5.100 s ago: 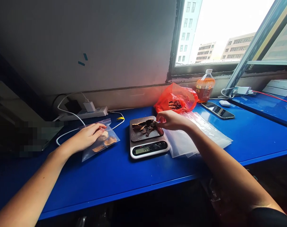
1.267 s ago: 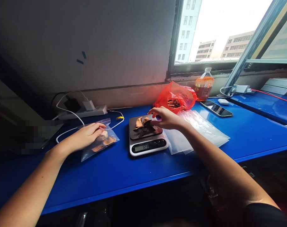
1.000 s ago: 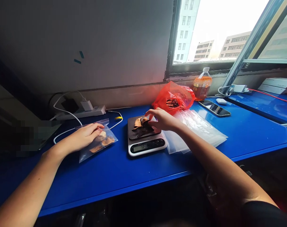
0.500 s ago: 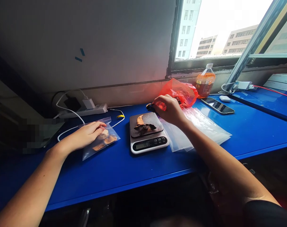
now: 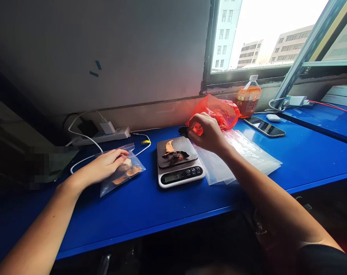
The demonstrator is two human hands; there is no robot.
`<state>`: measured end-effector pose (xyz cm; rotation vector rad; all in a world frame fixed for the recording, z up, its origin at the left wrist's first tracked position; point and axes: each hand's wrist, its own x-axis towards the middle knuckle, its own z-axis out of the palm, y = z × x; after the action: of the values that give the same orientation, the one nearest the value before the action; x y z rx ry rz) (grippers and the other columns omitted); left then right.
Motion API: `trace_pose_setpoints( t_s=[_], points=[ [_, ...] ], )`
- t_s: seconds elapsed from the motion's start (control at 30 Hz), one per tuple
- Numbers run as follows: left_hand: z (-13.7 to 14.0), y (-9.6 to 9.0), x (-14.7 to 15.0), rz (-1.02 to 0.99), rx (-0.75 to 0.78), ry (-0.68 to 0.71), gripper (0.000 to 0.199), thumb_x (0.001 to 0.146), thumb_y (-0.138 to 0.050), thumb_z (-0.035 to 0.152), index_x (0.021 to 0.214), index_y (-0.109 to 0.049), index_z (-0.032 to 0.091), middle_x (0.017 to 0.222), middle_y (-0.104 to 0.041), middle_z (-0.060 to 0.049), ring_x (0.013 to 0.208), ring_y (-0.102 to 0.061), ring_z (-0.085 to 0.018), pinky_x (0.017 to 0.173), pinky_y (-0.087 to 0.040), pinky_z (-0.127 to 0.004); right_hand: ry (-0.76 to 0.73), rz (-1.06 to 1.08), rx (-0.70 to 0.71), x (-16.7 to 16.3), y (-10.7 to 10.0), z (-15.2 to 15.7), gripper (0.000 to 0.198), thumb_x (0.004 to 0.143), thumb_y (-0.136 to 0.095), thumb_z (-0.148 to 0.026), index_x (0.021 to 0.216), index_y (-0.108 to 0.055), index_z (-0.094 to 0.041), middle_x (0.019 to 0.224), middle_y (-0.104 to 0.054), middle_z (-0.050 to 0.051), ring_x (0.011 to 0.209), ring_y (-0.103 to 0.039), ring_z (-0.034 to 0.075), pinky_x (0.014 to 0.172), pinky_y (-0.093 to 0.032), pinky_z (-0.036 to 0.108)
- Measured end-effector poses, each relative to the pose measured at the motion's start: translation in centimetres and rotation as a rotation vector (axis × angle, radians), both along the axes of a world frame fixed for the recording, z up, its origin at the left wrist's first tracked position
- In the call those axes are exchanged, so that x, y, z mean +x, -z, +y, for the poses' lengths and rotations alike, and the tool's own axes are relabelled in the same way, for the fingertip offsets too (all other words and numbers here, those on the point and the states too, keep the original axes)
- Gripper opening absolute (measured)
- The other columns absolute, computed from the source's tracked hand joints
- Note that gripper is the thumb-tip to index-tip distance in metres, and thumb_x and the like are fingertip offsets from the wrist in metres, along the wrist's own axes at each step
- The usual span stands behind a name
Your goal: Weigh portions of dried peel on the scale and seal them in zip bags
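Observation:
My left hand (image 5: 103, 167) lies with outstretched fingers on a clear zip bag (image 5: 108, 188). Inside the bag are pieces of orange-brown dried peel (image 5: 134, 169) and one paler piece. Between the fingertips of my right hand (image 5: 209, 133) is a dark piece of dried peel (image 5: 183, 131), held above the back edge of a kitchen scale (image 5: 181, 180). More dried peel (image 5: 175, 156), dark with one orange-brown curl, sits on the scale's plate. Digits show on its display, too small to read surely.
Behind my right hand lies an open red plastic bag (image 5: 229, 110). Flat clear bags (image 5: 247, 156) are spread right of the scale. A drink bottle (image 5: 248, 97), a phone (image 5: 264, 126) and a white earphone case (image 5: 273, 118) stand farther right. A power strip (image 5: 120, 133) with cables runs along the wall.
My right hand has shifted very slightly, and the dark peel in it is turned a little. The left hand stays on the bag. The view has moved slightly.

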<state>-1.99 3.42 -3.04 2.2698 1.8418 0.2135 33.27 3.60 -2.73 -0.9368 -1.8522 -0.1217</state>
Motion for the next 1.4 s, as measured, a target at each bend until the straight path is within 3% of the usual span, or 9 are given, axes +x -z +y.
trace_pose_setpoints(
  t_s=[0.23,0.7,1.07,1.4],
  points=[
    [-0.1,-0.2,0.3,0.009,-0.001,-0.007,0.055,0.085,-0.035,0.052,0.120,-0.061,0.019,0.129,-0.064,-0.009,0.120,-0.058,-0.028,0.106,-0.044,-0.040,0.008,0.012,0.003,-0.1,0.3,0.4,0.007,0.086,-0.055,-0.020,0.079,-0.057,-0.021,0.085,-0.067,0.005,0.080,-0.058,0.020,0.077,-0.046,0.036],
    [-0.4,-0.2,0.1,0.007,-0.012,0.007,0.051,0.088,-0.034,0.051,0.119,-0.061,0.020,0.131,-0.063,-0.009,0.122,-0.057,-0.027,0.106,-0.044,-0.040,-0.058,-0.072,-0.026,-0.4,1.0,0.9,0.009,0.082,-0.059,-0.013,0.075,-0.059,-0.020,0.075,-0.068,0.003,0.074,-0.058,0.018,0.071,-0.045,0.031],
    [-0.6,-0.5,0.6,-0.005,-0.025,0.003,0.054,0.088,-0.034,0.049,0.121,-0.060,0.016,0.132,-0.061,-0.012,0.122,-0.056,-0.027,0.108,-0.041,-0.039,0.139,0.112,0.032,2.8,-1.0,1.2,0.006,0.080,-0.059,-0.021,0.074,-0.060,-0.019,0.079,-0.068,0.004,0.072,-0.061,0.017,0.069,-0.048,0.032],
    [-0.5,-0.4,0.3,-0.028,-0.008,0.010,0.053,0.088,-0.036,0.050,0.119,-0.061,0.016,0.132,-0.062,-0.011,0.124,-0.055,-0.028,0.109,-0.041,-0.040,0.475,0.299,-0.027,6.0,0.5,3.9,0.009,0.084,-0.058,-0.023,0.093,-0.060,-0.021,0.082,-0.069,0.003,0.074,-0.067,0.019,0.073,-0.050,0.032]
  ],
)
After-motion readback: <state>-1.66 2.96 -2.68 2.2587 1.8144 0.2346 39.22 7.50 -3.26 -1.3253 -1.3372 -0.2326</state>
